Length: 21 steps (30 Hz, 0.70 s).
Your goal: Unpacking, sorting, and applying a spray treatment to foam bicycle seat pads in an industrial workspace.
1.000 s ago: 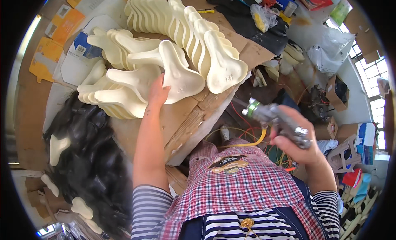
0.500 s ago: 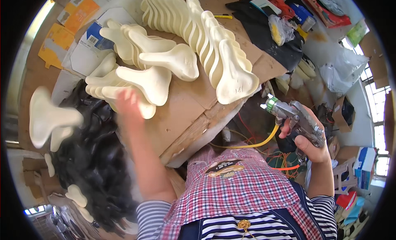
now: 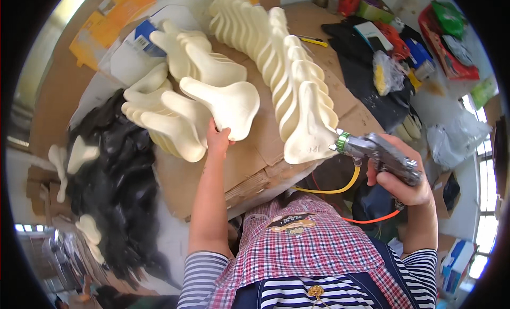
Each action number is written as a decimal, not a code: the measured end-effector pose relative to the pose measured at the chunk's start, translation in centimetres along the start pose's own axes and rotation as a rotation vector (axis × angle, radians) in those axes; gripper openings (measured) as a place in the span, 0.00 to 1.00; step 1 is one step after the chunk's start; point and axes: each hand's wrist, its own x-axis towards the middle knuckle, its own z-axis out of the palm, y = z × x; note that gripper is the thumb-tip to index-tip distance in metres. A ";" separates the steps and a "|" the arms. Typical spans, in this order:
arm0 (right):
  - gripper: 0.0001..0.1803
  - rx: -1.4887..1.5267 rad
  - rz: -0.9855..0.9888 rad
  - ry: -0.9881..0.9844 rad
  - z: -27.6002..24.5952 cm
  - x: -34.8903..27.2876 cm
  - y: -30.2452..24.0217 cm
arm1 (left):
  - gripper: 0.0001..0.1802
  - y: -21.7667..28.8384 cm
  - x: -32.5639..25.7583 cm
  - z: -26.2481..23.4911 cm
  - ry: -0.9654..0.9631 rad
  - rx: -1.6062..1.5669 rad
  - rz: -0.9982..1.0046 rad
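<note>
My left hand (image 3: 218, 140) pinches the near edge of a cream foam saddle pad (image 3: 228, 104), broad at one end and narrow at the other. The pad is at the right of a loose pile of similar pads (image 3: 175, 125) on the cardboard-covered table. In my right hand (image 3: 408, 179) is a metal spray gun (image 3: 377, 152) with a green ring near its nozzle, pointing left. In view, the nozzle overlaps the near end of a long row of overlapping pads (image 3: 311, 131); whether it touches cannot be told. Yellow and orange hoses run from the gun.
Left of the table lies a glossy black heap (image 3: 117, 187) with a few cream pads (image 3: 82, 152) on and beside it. A yellow cutter knife (image 3: 313, 41) lies beyond the row. Black sheeting (image 3: 366, 70) with bags and small items covers the table's far right.
My left hand has moved right from the pile's near left and closed on a pad. A pad blurred in the air at left is gone from there. The view has shifted.
</note>
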 end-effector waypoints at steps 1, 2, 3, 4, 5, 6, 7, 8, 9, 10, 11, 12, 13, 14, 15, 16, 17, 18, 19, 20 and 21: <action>0.32 0.126 -0.044 0.001 0.2 0.5 -0.5 | 0.31 -0.1 -0.9 -0.7 -0.005 -0.024 -0.006; 0.34 0.253 -0.084 0.000 0.4 1.0 -0.9 | 0.31 -0.1 -1.5 -1.2 0.032 -0.032 -0.005; 0.36 0.243 -0.122 0.002 0.3 1.3 -1.0 | 0.31 0.1 -2.3 -1.6 0.017 -0.023 0.015; 0.36 0.247 -0.127 -0.025 0.2 1.6 -0.9 | 0.31 0.5 -3.1 -1.9 -0.007 -0.011 0.033; 0.37 0.244 -0.151 -0.025 0.2 1.9 -0.9 | 0.30 1.0 -3.9 -2.4 0.004 -0.057 0.055; 0.37 0.244 -0.176 -0.029 0.1 2.4 -0.8 | 0.29 1.2 -4.1 -4.1 0.103 -0.141 0.095; 0.38 0.236 -0.149 -0.057 0.1 2.7 -0.9 | 0.28 1.5 -4.1 -6.2 0.190 -0.228 0.137; 0.38 0.240 -0.144 -0.064 -0.1 3.4 -0.1 | 0.26 3.4 -4.9 -7.8 0.194 -0.438 0.296; 0.38 0.208 -0.127 -0.085 -0.2 3.8 0.4 | 0.25 6.0 -6.0 -9.7 0.183 -0.653 0.456; 0.37 0.179 -0.113 -0.119 0.0 4.1 0.8 | 0.23 6.8 -6.5 -13.1 0.151 -0.877 0.544; 0.33 0.109 -0.030 -0.190 -0.6 4.2 1.2 | 0.25 8.1 -7.2 -13.4 0.416 -0.883 0.584; 0.33 0.104 -0.027 -0.186 -0.5 4.4 1.7 | 0.25 7.7 -6.8 -13.3 0.524 -0.738 0.561; 0.32 0.035 -0.004 -0.220 -0.3 5.1 2.4 | 0.27 5.3 -5.3 -14.0 0.455 -0.584 0.477; 0.30 -0.035 0.019 -0.256 0.1 5.8 2.6 | 0.29 2.4 -3.5 -14.8 0.389 -0.432 0.389; 0.30 -0.005 0.078 -0.257 0.2 6.1 2.3 | 0.31 1.1 -2.1 -12.6 0.399 -0.269 0.248; 0.30 -0.011 0.079 -0.252 0.2 6.1 1.7 | 0.32 0.0 -0.8 -9.8 0.402 -0.106 0.111; 0.30 0.049 -0.034 -0.253 0.6 6.2 0.9 | 0.34 -2.6 0.7 -9.6 0.437 0.061 0.147; 0.30 0.110 -0.137 -0.244 1.0 6.0 0.3 | 0.35 -4.8 1.9 -9.4 0.457 0.229 0.174; 0.31 0.185 -0.187 -0.188 1.3 6.0 -0.1 | 0.35 -5.1 2.4 -8.3 0.453 0.228 0.172; 0.31 0.184 -0.185 -0.189 1.1 5.8 -0.2 | 0.35 -5.2 2.8 -7.6 0.417 0.315 0.182; 0.32 0.211 -0.209 -0.163 0.9 5.5 -0.4 | 0.36 -4.8 3.2 -6.9 0.374 0.398 0.198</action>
